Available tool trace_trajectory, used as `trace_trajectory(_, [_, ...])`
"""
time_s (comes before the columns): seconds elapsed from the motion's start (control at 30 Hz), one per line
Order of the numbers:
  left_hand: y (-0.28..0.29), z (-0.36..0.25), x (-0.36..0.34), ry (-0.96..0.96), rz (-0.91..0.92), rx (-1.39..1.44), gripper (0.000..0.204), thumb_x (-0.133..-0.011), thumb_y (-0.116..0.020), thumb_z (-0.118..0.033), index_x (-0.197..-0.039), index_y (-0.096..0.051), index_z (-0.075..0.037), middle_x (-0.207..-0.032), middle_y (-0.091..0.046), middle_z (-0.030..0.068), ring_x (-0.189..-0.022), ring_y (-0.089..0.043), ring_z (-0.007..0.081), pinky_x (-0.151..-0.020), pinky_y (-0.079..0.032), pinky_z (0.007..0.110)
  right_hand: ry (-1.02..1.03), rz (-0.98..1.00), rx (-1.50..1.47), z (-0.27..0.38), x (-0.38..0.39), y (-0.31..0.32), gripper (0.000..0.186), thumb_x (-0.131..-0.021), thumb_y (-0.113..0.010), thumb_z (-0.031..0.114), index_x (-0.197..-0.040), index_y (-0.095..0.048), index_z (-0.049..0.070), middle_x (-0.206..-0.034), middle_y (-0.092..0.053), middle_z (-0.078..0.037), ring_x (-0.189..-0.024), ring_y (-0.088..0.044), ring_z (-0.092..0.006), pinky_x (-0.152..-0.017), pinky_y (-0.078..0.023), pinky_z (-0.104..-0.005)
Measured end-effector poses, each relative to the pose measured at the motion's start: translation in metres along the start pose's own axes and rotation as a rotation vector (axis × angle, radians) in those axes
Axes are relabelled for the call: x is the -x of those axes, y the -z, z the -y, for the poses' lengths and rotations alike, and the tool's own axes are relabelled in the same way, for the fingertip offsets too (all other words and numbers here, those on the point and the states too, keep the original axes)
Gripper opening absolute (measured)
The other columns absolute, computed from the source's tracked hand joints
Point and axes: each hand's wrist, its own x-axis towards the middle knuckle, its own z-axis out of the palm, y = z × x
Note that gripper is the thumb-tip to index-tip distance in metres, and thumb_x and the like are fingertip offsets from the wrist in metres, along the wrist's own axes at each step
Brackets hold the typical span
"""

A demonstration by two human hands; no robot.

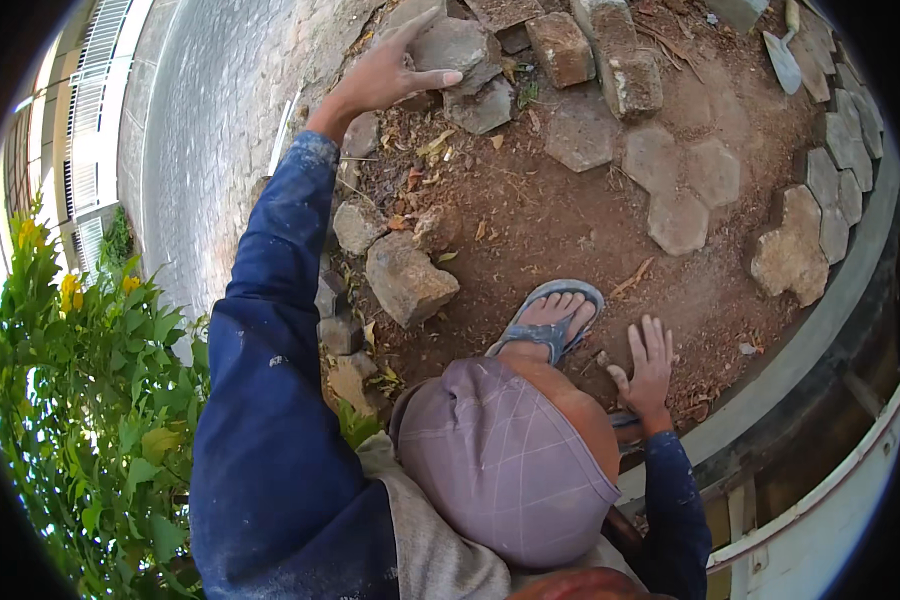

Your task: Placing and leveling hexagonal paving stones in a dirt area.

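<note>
My left hand reaches to a grey hexagonal paver at the top, thumb and fingers spread wide against it; it lies stacked on another paver. My right hand is open, fingers spread, low over or on the reddish dirt, right of my foot in a flip-flop. Rough stone chunks lie below my left hand, beside my arm. My knee is bent between my arms.
Long broken blocks and loose hexagonal pavers lie ahead. A trowel rests upper right. More pavers and a broken piece line a curved curb. Leafy plants, a paved street and railings are left.
</note>
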Motion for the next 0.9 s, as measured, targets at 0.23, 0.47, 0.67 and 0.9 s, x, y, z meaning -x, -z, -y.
trace_trajectory(0.23, [-0.031,-0.005,-0.006,0.772,-0.452,0.526,0.113,-0.08,-0.078,-0.064,-0.155,-0.03,0.006,-0.139,-0.054,0.0292,-0.131,-0.054,0.0324,-0.11,-0.041,0.041,-0.115,-0.001,-0.153,0.047,-0.019,-0.012,0.086,-0.09,-0.064,0.056,-0.153,-0.039,0.004,-0.159,-0.031,-0.029,-0.147,-0.03,-0.0487,-0.121,-0.024,-0.0576])
trace_trajectory(0.47, [-0.073,-0.026,-0.059,0.624,-0.6,0.303,0.128,-0.061,-0.093,-0.052,-0.15,-0.028,0.013,-0.144,-0.049,0.0256,-0.13,-0.052,0.0333,-0.111,-0.04,0.039,0.036,0.008,-0.321,0.081,0.0,-0.037,0.078,-0.092,-0.061,0.055,-0.149,-0.044,0.005,-0.155,-0.038,-0.028,-0.146,-0.035,-0.0429,-0.121,-0.027,-0.0548])
trace_trajectory(0.67, [-0.049,-0.002,-0.024,0.579,-0.486,0.549,0.11,-0.07,-0.089,-0.037,-0.151,-0.028,0.005,-0.135,-0.055,0.0209,-0.12,-0.059,0.03,-0.101,-0.048,0.039,-0.159,-0.181,-0.149,0.043,-0.02,-0.008,0.067,-0.096,-0.058,0.05,-0.146,-0.048,0.006,-0.156,-0.038,-0.024,-0.145,-0.037,-0.041,-0.121,-0.027,-0.0552])
trace_trajectory(0.9, [-0.057,-0.085,0.039,0.514,-0.303,1.196,0.088,-0.081,-0.077,-0.026,-0.153,-0.031,-0.006,-0.137,-0.054,0.0188,-0.115,-0.064,0.031,-0.089,-0.059,0.043,-0.422,-0.161,-0.02,-0.007,-0.002,0.0,0.068,-0.097,-0.059,0.047,-0.149,-0.044,0.006,-0.159,-0.033,-0.023,-0.149,-0.029,-0.0411,-0.123,-0.021,-0.055])
